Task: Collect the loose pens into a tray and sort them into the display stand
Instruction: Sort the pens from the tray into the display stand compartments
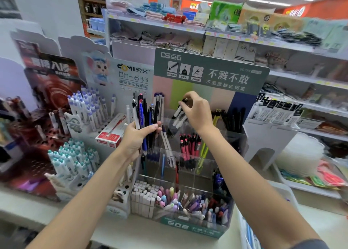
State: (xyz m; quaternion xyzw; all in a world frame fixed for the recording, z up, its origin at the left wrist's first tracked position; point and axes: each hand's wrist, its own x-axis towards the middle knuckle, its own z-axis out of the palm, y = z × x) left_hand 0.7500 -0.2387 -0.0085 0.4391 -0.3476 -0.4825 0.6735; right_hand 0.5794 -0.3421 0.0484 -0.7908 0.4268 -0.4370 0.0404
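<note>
Left hand [136,138] has its fingers wrapped round a mixed bundle of pens [146,115], which poke up above the fist. Just to the right, the right hand [196,111] pinches the tops of some black-and-white pens [178,116], tilted with their tips dipping into a back compartment of the clear display stand [188,227].

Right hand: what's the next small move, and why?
Probably lower and let go. The right hand pinches the tops of a few black-and-white pens, tilted, their tips seemingly in an upper rear compartment of the display stand. The left hand grips a bundle of pens to sort next.
</note>
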